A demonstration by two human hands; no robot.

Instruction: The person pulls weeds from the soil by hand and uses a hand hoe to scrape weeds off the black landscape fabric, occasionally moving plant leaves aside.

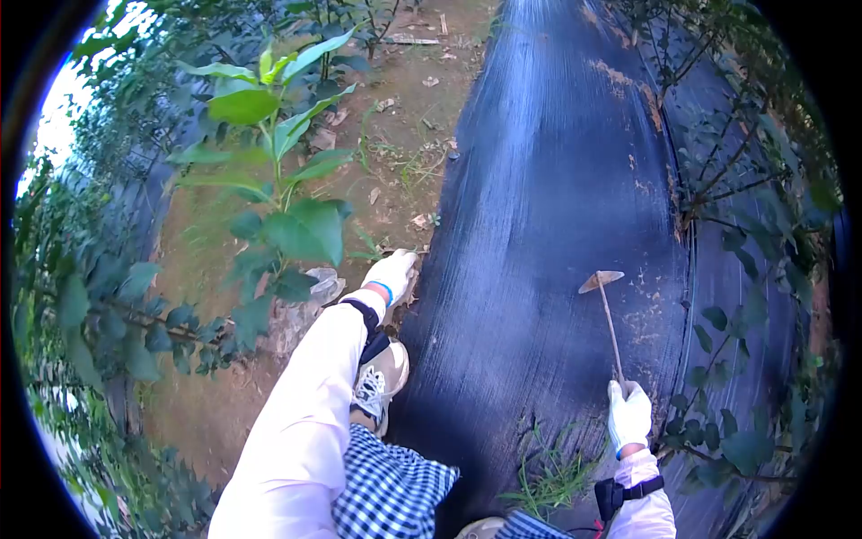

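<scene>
Currently: right hand [630, 418], clenched round small hoe [611, 331], blade end forward; left hand [391, 272], grip I cannot tell, beside black sheet [512, 269].

The checked cloth [391, 485] at six o'clock is navy and white. White gloves [629, 419], pale pink sleeve [296, 418] at seven, brownish hoe [611, 323] at four, black sheet [575, 171] at two, green leaves [305, 231] at ten.

soil [395, 99] left of the ground sheet [566, 180], hoe [600, 282] over the sheet, shrubs [139, 283] on both sides
</scene>
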